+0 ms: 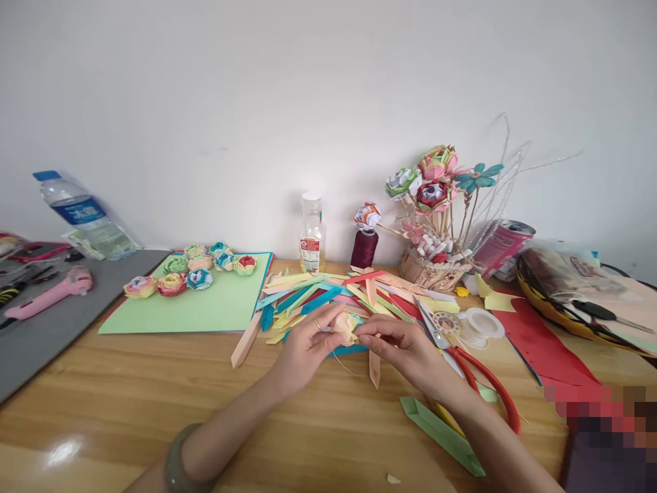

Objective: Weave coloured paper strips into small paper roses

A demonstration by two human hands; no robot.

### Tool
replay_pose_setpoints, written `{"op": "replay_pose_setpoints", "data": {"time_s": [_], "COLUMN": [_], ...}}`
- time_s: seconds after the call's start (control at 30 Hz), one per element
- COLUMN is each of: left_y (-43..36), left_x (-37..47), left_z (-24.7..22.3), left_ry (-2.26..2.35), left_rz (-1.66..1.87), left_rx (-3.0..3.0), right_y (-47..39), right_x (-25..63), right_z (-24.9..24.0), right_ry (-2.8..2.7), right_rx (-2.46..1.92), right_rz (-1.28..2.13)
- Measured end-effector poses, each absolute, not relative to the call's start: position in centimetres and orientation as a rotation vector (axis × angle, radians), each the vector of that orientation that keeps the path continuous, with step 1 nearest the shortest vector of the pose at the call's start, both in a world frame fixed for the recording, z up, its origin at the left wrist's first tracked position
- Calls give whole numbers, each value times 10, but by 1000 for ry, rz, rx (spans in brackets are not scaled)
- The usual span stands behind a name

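Between my two hands is a small folded paper flower (345, 327) in pale peach and yellow, with a bit of blue-green at its edge. My left hand (308, 340) grips it from the left with thumb and fingers, and a ring shows on one finger. From the right, my right hand (397, 342) pinches the flower's edge between thumb and forefinger. A thin thread hangs below the flower. Behind and under my hands lies a pile of folded paper strips (308, 296) in several colours. Red-handled scissors (475, 370) lie beside my right forearm.
Several finished paper flowers (199, 279) rest on green paper (154, 316) at left. A glue bottle (311, 236), a thread spool (365, 249) and a flower basket (431, 270) stand along the wall. A pink glue gun (54, 296) lies far left; a green strip (441, 435) lies near my right arm.
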State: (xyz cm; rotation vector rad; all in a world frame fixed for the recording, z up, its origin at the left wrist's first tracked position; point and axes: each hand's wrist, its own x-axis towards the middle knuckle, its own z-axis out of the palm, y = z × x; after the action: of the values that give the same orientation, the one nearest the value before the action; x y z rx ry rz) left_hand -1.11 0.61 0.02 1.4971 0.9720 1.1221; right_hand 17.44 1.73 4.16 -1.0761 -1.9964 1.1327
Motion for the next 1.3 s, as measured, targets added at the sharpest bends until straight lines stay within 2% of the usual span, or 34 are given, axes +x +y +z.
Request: {"op": "replay_pose_setpoints", "data": {"time_s": [0.27,0.5,0.7,0.8,0.93,1.03,1.13,1.3], "left_y": [4,4,2,2,2,2,2,2], "left_x": [-9,-7,-5,-5,-5,-5,-5,-5], "left_z": [4,2,1,1,2,3,4,4], "left_ry": [1004,1013,1059,1076,1066,1065,1068,1049], "left_rz": [1091,1124,1138,1171,1191,1186,1185,1183], "left_rx": [1519,1503,1492,1452,1403,1407,1416,1424], "right_y": [16,11,6,6,9,12,14,15], "right_x": [169,161,159,158,161,164,166,164], "right_z": [37,25,18,24,37,41,40,38], "right_ry": [-2033,-2045,-2027,-1973,-1800,-1644,-1565,-1644], "right_rx": [-1274,-1155,-1132,-1127,-1186,-1243,-1289,-1297], "right_rz": [867,318,160,361,1001,1310,1393,1309]}}
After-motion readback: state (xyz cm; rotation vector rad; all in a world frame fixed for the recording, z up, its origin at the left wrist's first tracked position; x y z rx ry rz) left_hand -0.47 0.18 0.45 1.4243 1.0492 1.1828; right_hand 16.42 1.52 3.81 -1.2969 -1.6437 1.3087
